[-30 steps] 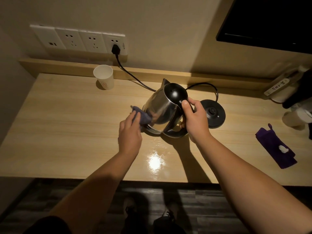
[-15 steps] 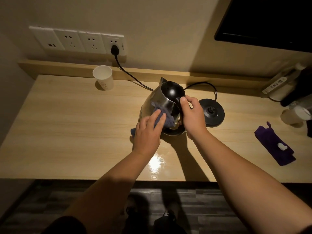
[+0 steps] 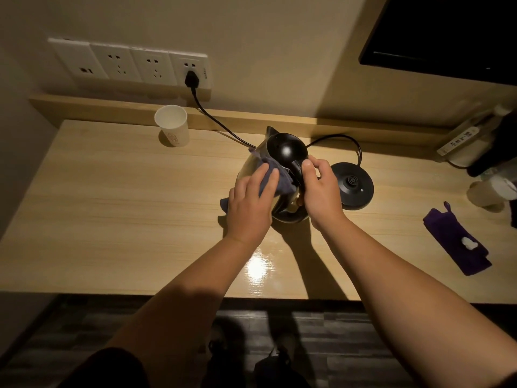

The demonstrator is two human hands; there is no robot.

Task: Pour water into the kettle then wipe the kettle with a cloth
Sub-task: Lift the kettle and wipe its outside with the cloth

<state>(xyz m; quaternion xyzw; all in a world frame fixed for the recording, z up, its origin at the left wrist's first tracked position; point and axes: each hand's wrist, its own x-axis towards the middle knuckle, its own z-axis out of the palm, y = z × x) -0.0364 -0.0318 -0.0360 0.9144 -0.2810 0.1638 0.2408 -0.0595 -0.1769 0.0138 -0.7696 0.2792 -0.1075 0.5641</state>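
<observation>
At frame centre, the left hand (image 3: pixel 249 202) presses a cloth (image 3: pixel 275 177) flat-fingered against the kettle (image 3: pixel 282 152). The right hand (image 3: pixel 321 191) grips its handle (image 3: pixel 296 170), on the surface (image 3: pixel 126 205).

Light wood table (image 3: pixel 112 219) against the wall, glossy glare spot near the front edge. On it: white paper cup (image 3: pixel 171 126) far left, upright; steel kettle (image 3: pixel 275 175) in the middle, tilted; black round kettle base (image 3: pixel 353 186) just right of it, cord (image 3: pixel 223 126) running back to the wall socket; purple cloth (image 3: pixel 456 245) lying flat, near right; more items far right, unclear.
</observation>
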